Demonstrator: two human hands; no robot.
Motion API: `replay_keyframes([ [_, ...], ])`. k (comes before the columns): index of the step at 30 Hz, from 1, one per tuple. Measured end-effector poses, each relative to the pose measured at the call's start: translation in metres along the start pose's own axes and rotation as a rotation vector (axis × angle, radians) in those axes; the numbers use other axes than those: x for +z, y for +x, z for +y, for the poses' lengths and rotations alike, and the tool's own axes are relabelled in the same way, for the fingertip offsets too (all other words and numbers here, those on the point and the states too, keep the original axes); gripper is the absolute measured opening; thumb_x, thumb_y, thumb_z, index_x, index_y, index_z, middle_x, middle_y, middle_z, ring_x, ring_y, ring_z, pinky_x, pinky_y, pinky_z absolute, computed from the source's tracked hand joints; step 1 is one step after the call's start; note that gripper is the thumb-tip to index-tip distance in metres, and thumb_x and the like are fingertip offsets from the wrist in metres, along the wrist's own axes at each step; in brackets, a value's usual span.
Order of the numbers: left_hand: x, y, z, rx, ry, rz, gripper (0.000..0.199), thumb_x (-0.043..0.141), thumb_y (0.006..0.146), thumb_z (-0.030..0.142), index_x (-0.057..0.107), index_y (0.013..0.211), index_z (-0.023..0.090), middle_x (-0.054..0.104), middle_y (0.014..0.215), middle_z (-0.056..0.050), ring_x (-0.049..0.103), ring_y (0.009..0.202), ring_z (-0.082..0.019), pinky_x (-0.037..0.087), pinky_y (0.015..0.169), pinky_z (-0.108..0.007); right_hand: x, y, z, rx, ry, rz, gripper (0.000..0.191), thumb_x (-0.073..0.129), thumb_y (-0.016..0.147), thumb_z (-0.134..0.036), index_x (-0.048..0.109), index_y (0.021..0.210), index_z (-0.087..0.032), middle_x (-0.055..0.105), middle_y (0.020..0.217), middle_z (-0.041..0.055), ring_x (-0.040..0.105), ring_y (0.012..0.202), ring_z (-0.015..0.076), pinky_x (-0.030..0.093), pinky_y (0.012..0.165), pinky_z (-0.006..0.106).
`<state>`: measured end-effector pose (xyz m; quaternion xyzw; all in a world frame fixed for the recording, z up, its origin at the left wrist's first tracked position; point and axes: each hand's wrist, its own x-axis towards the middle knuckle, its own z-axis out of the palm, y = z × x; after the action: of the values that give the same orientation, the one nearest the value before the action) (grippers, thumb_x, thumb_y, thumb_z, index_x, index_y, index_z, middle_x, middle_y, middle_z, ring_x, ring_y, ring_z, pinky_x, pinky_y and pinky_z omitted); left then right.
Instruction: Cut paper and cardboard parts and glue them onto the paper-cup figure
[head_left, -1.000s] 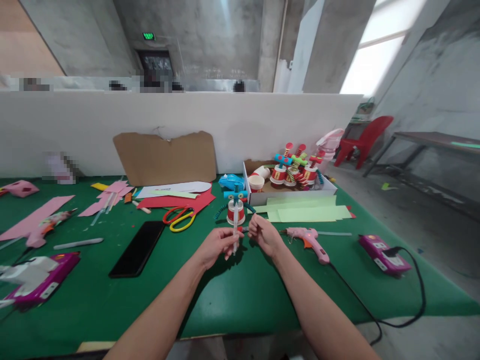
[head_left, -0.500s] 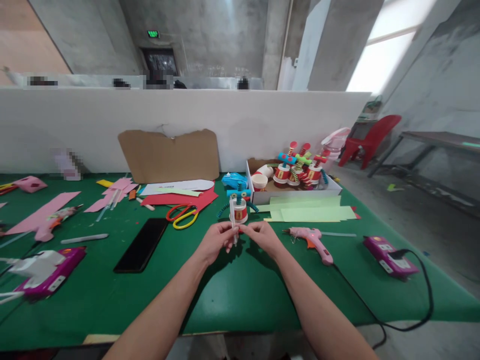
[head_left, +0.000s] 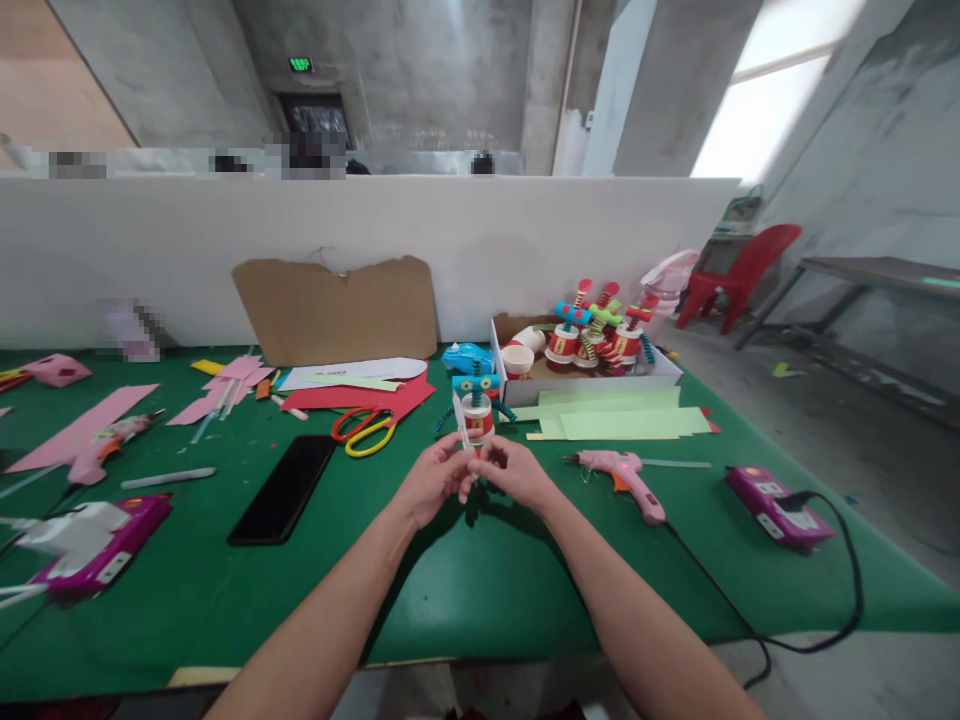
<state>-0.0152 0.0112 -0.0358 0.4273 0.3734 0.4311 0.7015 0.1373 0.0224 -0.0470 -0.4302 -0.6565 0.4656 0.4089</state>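
Note:
My left hand [head_left: 435, 473] is closed round a slim white pen [head_left: 460, 420], which tilts up to the left out of the fingers. My right hand [head_left: 517, 472] meets it at the fingertips, thumb and forefinger pinched at a small red piece [head_left: 477, 453] by the pen's lower part; most of this piece is hidden. Just behind the hands stands a paper-cup figure [head_left: 477, 412], with a blue eyed head and coiled dark teal arms. Right of my right hand lies a pink hot glue gun [head_left: 622, 475] with a glue stick in its back.
A white box [head_left: 592, 385] at the back holds several cup figures. Light green paper strips [head_left: 622, 415] lie before it. To the left are scissors [head_left: 367, 432], red paper [head_left: 405, 395], a black phone [head_left: 281, 490] and another glue gun [head_left: 94, 460]. Purple power strips [head_left: 776, 508] sit at both sides.
The pen has gone from nearly upright to leaning left at its top. My right fingers have curled in more and moved slightly left, closer against the left fingers.

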Motion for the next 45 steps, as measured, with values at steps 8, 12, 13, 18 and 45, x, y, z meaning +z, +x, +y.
replay_keyframes([
  [8,-0.003,0.001,-0.003,-0.016,0.097,-0.04,0.066,0.065,0.075,0.047,0.047,0.131,0.016,0.057,0.063,0.002,0.051,0.043,-0.007,0.042,0.039,-0.018,0.007,-0.004,-0.004,-0.061,-0.088,0.051,0.015,0.06,0.071,-0.024,0.048,0.064,-0.021,0.048,0.057,-0.0051,0.04,0.053,0.0102,0.032,0.053,0.023],
  [12,-0.003,0.002,-0.007,-0.002,0.069,-0.1,0.069,0.059,0.079,0.051,0.042,0.135,0.014,0.059,0.062,0.001,0.049,0.038,-0.007,0.037,0.034,-0.017,0.011,-0.007,-0.008,-0.152,-0.129,0.041,0.022,0.053,0.078,-0.026,0.042,0.06,-0.021,0.046,0.055,-0.0046,0.04,0.054,0.0113,0.033,0.056,0.024],
  [13,-0.002,0.002,-0.008,-0.001,0.047,-0.12,0.07,0.057,0.08,0.053,0.041,0.135,0.013,0.06,0.061,0.0,0.049,0.038,-0.008,0.037,0.034,-0.017,0.011,-0.008,-0.009,-0.16,-0.118,0.028,0.024,0.051,0.081,-0.028,0.042,0.06,-0.021,0.046,0.055,-0.0042,0.041,0.055,0.0117,0.034,0.057,0.024],
  [18,0.004,-0.004,-0.007,-0.011,-0.037,-0.197,0.073,0.055,0.081,0.052,0.035,0.139,0.013,0.054,0.05,0.004,0.044,0.034,-0.007,0.034,0.032,-0.016,0.011,-0.009,-0.009,-0.158,-0.033,0.061,0.032,0.05,0.084,-0.041,0.048,0.059,-0.02,0.052,0.057,-0.0019,0.045,0.058,0.0123,0.038,0.06,0.024],
  [45,0.004,-0.009,0.005,0.093,-0.161,-0.167,0.049,0.065,0.078,0.041,0.057,0.116,0.011,0.051,0.056,0.003,0.036,0.04,-0.003,0.043,0.043,-0.02,-0.004,-0.002,-0.009,0.029,0.322,0.087,0.039,0.055,0.077,-0.056,0.057,0.064,-0.02,0.049,0.05,-0.0039,0.042,0.043,0.0086,0.037,0.045,0.022],
])
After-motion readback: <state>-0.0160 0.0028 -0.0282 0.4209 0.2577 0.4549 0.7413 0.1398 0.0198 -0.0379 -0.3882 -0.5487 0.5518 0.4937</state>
